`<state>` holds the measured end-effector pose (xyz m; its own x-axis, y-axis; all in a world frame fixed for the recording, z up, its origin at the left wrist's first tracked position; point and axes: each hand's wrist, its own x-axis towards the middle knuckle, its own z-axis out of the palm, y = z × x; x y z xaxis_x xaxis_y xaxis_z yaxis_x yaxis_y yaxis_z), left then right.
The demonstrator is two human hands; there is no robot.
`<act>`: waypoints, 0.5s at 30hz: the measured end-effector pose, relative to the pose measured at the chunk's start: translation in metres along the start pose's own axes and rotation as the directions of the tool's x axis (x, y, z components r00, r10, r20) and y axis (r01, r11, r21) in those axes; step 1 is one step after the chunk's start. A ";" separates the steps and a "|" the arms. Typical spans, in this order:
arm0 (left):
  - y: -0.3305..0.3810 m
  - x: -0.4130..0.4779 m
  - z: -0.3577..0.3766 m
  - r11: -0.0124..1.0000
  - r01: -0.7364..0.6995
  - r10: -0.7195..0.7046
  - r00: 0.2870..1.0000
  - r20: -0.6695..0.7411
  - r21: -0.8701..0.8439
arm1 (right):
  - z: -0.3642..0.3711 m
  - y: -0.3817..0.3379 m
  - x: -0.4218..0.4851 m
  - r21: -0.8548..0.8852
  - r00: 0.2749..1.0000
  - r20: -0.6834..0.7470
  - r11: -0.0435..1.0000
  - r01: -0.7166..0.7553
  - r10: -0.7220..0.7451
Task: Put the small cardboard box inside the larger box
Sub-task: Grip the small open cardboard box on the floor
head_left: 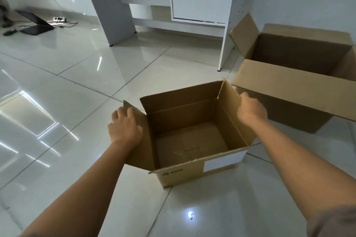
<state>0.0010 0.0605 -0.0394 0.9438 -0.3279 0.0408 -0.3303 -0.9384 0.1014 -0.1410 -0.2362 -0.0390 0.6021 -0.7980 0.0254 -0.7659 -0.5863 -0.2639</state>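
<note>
far left: laptop (pixel 35 23) and power strip (pixel 59 18) on floor tiles (pixel 81 86), well apart from the work
left hand (pixel 125 128): on small box's left flap (pixel 138 136), fingers (pixel 123 112) curled over flap's far edge, holding cardboard only, not the wall
small box (pixel 192 136): on floor between both hands, open top, empty, all flaps up or splayed, white label (pixel 223 160) on near wall
right hand (pixel 251 110): clamped on right flap (pixel 231 102) near its top edge, fingertips hidden behind the flap, so depth of grip cannot tell
desk (pixel 192 5): white, behind, leg just beside larger box's corner
larger box (pixel 300 75): right of small box, open, near flap (pixel 289 90) folded outward toward small box, left flap (pixel 244 32) standing up
step: looks like grip set for lift, not yet lifted
risk 1: flap-only hold, likely bends at creases, box sags or swings
risk 2: larger box's near flap in the travel path, low carry would snag it or shove the box
risk 3: splayed flaps may catch the rim on lowering, box ends up tilted or perched
risk 4: glossy tiles, larger box probably slides if bumped
</note>
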 end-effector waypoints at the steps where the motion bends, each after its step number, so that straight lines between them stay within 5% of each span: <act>1: -0.003 -0.001 0.001 0.996 0.057 -0.056 0.998 0.018 -0.072 | 0.001 0.000 -0.001 0.000 1.000 0.010 1.000 -0.007 0.007; 6: -0.014 0.001 0.008 0.852 0.335 -0.294 0.942 0.162 -0.403 | -0.001 0.003 -0.005 -0.045 0.996 0.067 0.997 -0.061 0.064; 15: 0.017 -0.002 0.008 0.934 0.168 -0.143 0.984 0.103 -0.314 | 0.002 0.010 -0.015 -0.050 0.995 0.032 0.994 -0.098 0.100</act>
<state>-0.0061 0.0441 -0.0456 0.9768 -0.2000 -0.0765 -0.1514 -0.8977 0.4138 -0.1572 -0.2295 -0.0440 0.5296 -0.8476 -0.0318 -0.8315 -0.5114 -0.2168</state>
